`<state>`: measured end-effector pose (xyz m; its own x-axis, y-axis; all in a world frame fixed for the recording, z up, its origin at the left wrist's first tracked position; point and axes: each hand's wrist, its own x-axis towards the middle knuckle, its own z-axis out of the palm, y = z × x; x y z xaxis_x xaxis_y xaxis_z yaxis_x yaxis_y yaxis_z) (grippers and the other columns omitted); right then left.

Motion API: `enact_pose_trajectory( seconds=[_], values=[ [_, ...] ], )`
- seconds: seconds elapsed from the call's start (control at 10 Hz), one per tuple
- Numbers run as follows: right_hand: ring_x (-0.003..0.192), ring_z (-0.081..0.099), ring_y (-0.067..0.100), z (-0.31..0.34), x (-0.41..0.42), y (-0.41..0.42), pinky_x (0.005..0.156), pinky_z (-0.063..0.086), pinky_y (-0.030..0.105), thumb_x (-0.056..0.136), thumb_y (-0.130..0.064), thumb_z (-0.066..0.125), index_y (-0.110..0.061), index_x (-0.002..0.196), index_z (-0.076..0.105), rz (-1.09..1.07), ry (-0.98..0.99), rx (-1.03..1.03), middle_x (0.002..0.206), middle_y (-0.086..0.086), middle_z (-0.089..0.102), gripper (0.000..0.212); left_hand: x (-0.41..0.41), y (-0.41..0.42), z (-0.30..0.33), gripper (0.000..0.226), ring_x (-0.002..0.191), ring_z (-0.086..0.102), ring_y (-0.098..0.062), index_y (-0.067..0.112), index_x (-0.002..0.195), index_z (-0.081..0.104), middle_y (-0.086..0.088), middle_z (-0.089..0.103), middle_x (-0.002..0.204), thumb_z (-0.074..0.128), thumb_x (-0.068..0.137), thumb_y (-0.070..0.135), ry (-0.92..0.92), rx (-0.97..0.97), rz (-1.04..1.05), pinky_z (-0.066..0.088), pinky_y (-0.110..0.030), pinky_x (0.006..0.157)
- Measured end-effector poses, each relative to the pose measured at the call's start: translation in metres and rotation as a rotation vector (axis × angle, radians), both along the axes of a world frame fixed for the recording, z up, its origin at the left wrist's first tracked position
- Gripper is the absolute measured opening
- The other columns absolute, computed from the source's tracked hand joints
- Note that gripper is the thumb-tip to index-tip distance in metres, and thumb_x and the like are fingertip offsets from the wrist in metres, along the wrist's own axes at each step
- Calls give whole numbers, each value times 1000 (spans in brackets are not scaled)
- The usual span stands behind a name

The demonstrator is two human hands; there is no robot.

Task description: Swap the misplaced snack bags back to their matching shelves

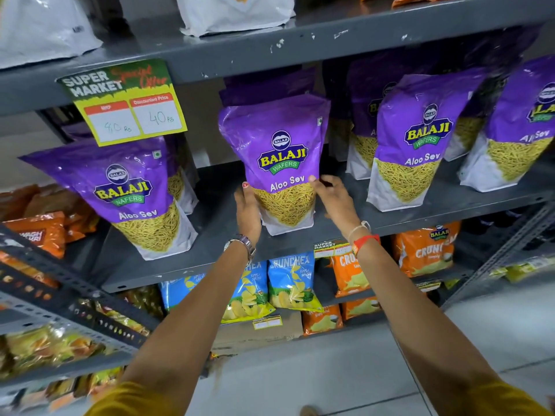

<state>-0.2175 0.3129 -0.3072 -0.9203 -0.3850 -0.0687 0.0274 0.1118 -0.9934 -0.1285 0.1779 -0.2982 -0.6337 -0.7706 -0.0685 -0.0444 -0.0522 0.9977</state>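
Note:
A purple Balaji Aloo Sev bag (277, 151) stands upright on the grey middle shelf (450, 202). My left hand (247, 210) grips its lower left edge and my right hand (335, 199) grips its lower right edge, thumbs on the front. More Aloo Sev bags stand on the same shelf: one at the left (132, 190) and two at the right (411, 139) (522, 127), with others behind them. On the shelf below stand blue Crunchex bags (289, 280) and orange Crunchex bags (425, 250).
A yellow and green price tag (126, 103) hangs from the upper shelf edge. White bags (237, 13) sit on the top shelf. A second rack with orange and mixed snack packs (39, 232) stands at the left. Grey floor (360, 370) lies below.

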Motion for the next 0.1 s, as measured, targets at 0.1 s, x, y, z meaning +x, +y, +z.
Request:
enact_pose_trajectory(
  seconds=[0.1],
  values=[
    [102, 58, 19, 16, 12, 35, 83, 52, 39, 91, -40, 60, -18, 120, 54, -220, 32, -144, 101, -4, 58, 37, 15, 8, 3, 51, 134, 34, -14, 9, 141, 28, -5, 36, 147, 35, 97, 32, 138, -191, 97, 27, -14, 102]
  ],
)
